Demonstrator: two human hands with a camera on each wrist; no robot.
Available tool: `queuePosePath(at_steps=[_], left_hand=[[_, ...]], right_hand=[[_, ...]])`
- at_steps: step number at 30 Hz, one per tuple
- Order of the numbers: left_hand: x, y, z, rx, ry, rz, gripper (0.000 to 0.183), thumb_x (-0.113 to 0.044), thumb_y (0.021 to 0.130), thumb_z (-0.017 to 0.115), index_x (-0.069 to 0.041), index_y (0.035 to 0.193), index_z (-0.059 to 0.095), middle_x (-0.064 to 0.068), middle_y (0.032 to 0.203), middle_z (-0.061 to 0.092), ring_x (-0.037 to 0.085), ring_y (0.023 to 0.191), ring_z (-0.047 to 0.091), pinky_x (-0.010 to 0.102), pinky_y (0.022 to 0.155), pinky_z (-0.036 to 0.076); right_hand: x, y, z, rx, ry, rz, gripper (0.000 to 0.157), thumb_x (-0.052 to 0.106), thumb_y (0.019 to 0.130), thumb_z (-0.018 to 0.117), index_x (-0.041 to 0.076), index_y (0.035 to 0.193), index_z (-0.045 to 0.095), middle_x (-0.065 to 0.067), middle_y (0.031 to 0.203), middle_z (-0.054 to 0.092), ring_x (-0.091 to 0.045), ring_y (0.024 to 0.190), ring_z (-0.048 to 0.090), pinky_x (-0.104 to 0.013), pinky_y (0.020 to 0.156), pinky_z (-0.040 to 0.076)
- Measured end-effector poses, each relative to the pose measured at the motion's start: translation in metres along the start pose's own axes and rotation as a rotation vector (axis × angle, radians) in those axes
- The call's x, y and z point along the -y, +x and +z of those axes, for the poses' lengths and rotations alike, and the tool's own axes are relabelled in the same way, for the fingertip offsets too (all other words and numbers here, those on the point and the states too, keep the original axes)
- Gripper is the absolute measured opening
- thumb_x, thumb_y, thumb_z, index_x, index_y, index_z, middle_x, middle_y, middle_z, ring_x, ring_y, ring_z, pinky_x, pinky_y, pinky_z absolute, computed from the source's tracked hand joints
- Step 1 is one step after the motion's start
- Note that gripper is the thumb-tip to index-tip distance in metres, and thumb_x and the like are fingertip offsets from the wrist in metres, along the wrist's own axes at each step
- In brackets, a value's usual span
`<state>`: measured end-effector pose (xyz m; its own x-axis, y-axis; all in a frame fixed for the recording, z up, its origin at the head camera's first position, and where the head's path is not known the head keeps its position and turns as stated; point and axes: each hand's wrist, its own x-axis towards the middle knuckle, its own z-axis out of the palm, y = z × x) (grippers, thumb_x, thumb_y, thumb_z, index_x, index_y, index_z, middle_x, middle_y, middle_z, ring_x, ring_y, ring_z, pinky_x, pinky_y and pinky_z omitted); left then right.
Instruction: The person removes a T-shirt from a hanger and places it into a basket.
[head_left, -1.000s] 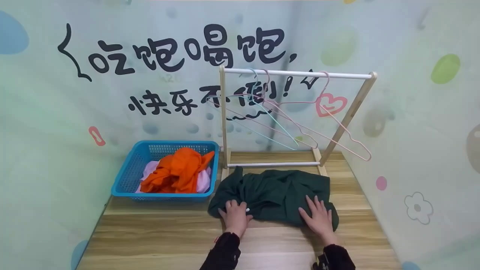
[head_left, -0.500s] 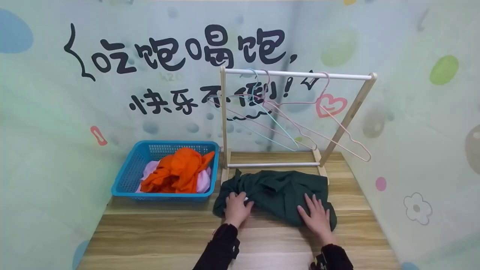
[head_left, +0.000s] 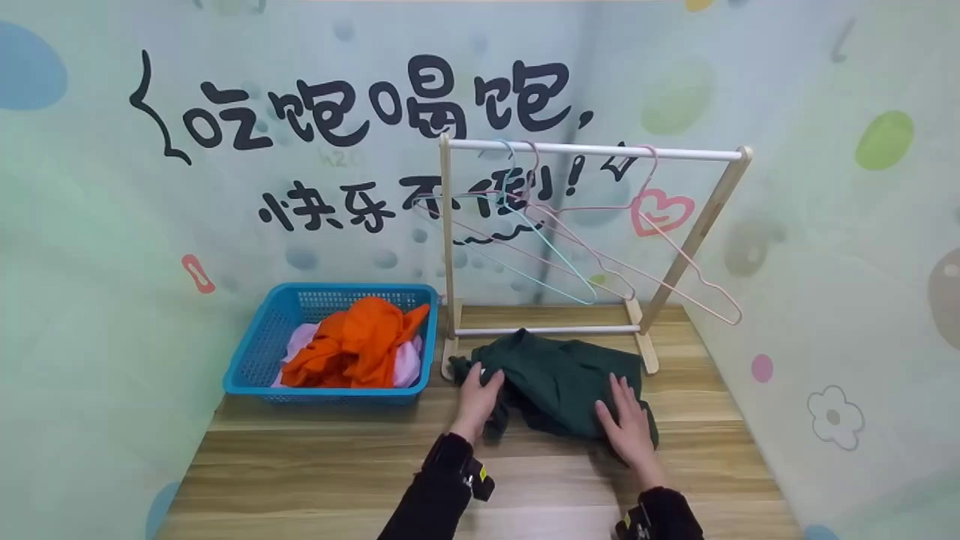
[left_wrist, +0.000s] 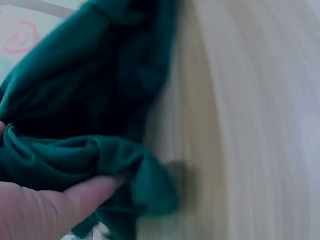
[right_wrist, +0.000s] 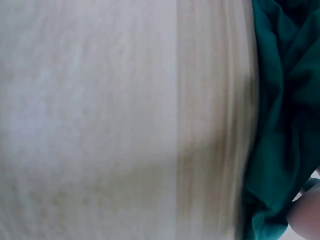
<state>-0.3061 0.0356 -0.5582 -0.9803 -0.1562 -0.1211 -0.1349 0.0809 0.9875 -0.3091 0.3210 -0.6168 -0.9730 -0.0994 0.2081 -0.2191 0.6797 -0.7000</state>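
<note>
Two hands on crumpled dark green cloth garment (head_left: 559, 379), wooden counter (head_left: 315, 465): left hand (head_left: 478, 394) grasping fold at 9 o'clock, right hand (head_left: 626, 427) flat, released, at 4 o'clock.

Dark green garment (head_left: 559, 379): soft matt cloth, creased. Table (head_left: 315, 469): smooth wood-grain, slight sheen. Basket (head_left: 259, 352): blue perforated plastic. Rack (head_left: 701, 225): pale wood.

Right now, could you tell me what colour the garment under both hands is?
Dark green garment; the head view shows it best.
</note>
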Motion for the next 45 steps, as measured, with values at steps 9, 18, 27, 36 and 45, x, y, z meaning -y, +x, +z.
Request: queuePosePath(at_steps=[9, 18, 27, 36, 45], left_hand=[[-0.032, -0.003, -0.011, 0.055, -0.478, -0.067, 0.071, -0.026, 0.104, 0.049, -0.005, 0.158, 0.009, 0.025, 0.161, 0.009, 0.046, 0.140, 0.027, 0.069, 0.095, 0.040], [-0.069, -0.011, -0.040, 0.020, -0.678, 0.010, 0.067, -0.024, 0.107, 0.044, -0.013, 0.160, 0.005, 0.020, 0.162, 0.012, 0.044, 0.138, 0.032, 0.069, 0.101, 0.034], [-0.122, -0.019, -0.087, -0.105, -0.841, 0.147, 0.063, -0.022, 0.108, 0.040, -0.018, 0.160, 0.005, 0.014, 0.162, 0.017, 0.038, 0.140, 0.032, 0.067, 0.103, 0.034], [-0.166, -0.020, -0.137, -0.181, -0.944, 0.366, 0.042, -0.022, 0.107, 0.042, -0.014, 0.146, 0.032, 0.014, 0.139, 0.046, 0.029, 0.110, 0.053, 0.043, 0.081, 0.054], [-0.185, -0.022, -0.176, -0.183, -0.982, 0.481, 0.047, -0.026, 0.106, 0.045, -0.020, 0.149, 0.030, 0.013, 0.145, 0.041, 0.031, 0.118, 0.048, 0.045, 0.095, 0.049]], right_hand=[[0.004, -0.001, -0.002, -0.109, -0.050, -0.112, 0.060, 0.025, 0.098, 0.058, -0.002, 0.148, 0.039, -0.033, 0.152, 0.030, -0.054, 0.139, 0.025, -0.070, 0.107, 0.019], [0.002, -0.002, 0.000, -0.120, -0.250, -0.144, 0.068, 0.035, 0.091, 0.066, 0.001, 0.146, 0.044, -0.034, 0.149, 0.034, -0.053, 0.136, 0.031, -0.074, 0.104, 0.020], [-0.002, -0.007, 0.000, -0.067, -0.275, -0.117, 0.071, 0.038, 0.093, 0.063, 0.002, 0.149, 0.039, -0.032, 0.152, 0.030, -0.053, 0.138, 0.027, -0.074, 0.105, 0.016], [-0.003, -0.012, -0.020, -0.040, -0.314, -0.111, 0.072, 0.040, 0.094, 0.063, 0.000, 0.149, 0.039, -0.032, 0.152, 0.029, -0.053, 0.139, 0.023, -0.073, 0.107, 0.012], [-0.010, -0.013, -0.025, -0.026, -0.325, -0.090, 0.074, 0.041, 0.095, 0.062, 0.002, 0.152, 0.035, -0.031, 0.155, 0.026, -0.051, 0.140, 0.022, -0.073, 0.108, 0.008]])
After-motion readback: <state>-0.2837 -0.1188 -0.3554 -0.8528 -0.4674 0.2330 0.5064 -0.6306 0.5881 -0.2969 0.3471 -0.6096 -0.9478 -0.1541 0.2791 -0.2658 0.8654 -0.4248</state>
